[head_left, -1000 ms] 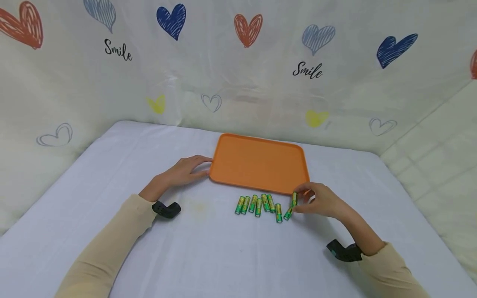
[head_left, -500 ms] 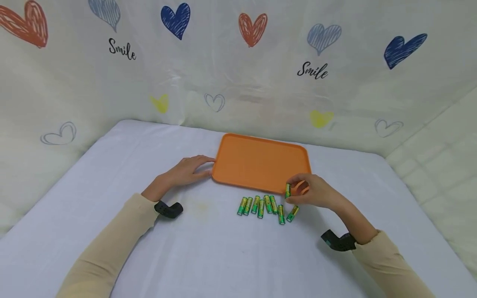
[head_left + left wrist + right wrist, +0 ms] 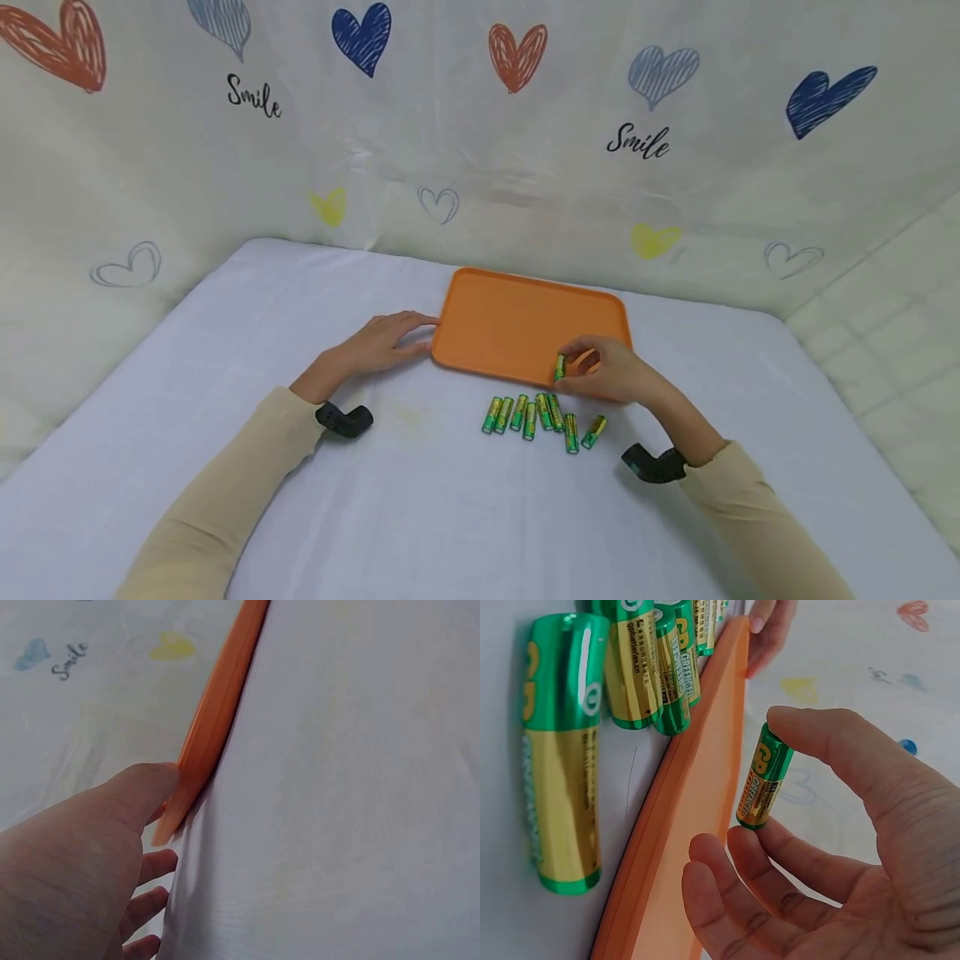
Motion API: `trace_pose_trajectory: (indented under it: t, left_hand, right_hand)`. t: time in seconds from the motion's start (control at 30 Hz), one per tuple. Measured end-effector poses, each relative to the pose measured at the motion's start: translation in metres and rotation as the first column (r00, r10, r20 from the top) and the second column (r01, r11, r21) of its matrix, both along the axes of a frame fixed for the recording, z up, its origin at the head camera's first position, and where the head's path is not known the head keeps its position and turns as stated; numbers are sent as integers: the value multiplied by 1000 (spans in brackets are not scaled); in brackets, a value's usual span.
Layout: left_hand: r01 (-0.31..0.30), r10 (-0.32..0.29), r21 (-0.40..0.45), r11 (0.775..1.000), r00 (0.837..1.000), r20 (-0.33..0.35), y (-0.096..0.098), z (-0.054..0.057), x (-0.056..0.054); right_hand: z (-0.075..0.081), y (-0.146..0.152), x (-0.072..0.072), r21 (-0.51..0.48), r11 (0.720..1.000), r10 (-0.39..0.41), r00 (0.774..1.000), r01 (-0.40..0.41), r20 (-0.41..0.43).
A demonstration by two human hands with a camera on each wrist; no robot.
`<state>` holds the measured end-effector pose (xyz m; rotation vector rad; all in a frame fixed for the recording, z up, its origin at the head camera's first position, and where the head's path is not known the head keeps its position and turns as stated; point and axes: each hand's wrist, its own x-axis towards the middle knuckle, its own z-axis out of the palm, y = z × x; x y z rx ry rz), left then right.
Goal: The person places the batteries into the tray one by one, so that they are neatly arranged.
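A green and gold battery (image 3: pixel 763 778) is pinched end to end between the thumb and fingers of my right hand (image 3: pixel 606 371), over the near right part of an orange tray (image 3: pixel 517 321). My left hand (image 3: pixel 382 343) rests at the tray's left edge; in the left wrist view its thumb touches the rim and the other fingers (image 3: pixel 150 907) are spread loosely beside it. In front of the tray several more batteries (image 3: pixel 530 421) lie in an uneven row on the white cloth. One of them, a tilted battery (image 3: pixel 594 432), lies at the right end.
White cloth (image 3: pixel 450 517) covers the table. A pale backdrop with printed hearts (image 3: pixel 517 57) stands behind the tray. Each wrist carries a black camera mount (image 3: pixel 654 464) close to the tabletop.
My right hand has lifted the battery from the row's right end and carried it left and away from me, over the tray. My left hand stays at the tray's edge.
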<state>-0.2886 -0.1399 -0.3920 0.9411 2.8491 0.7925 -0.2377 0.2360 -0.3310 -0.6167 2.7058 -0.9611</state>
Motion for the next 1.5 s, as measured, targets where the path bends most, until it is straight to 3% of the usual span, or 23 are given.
trace_pose_trajectory:
  t: [0.37,0.67,1.5]
  left_hand:
    - [-12,12,-3,1000,999,32,2,-1,1]
    - [-3,3,-10,1000,1000,-3,2,-2,0]
    - [8,-8,-35,999,1000,17,-3,2,-1]
  right_hand:
    - [-2,-11,-10,-30,999,-18,1000,18,22]
    - [4,-20,-16,-17,1000,-21,1000,21,13]
    - [10,-54,-32,-40,998,-35,998,37,59]
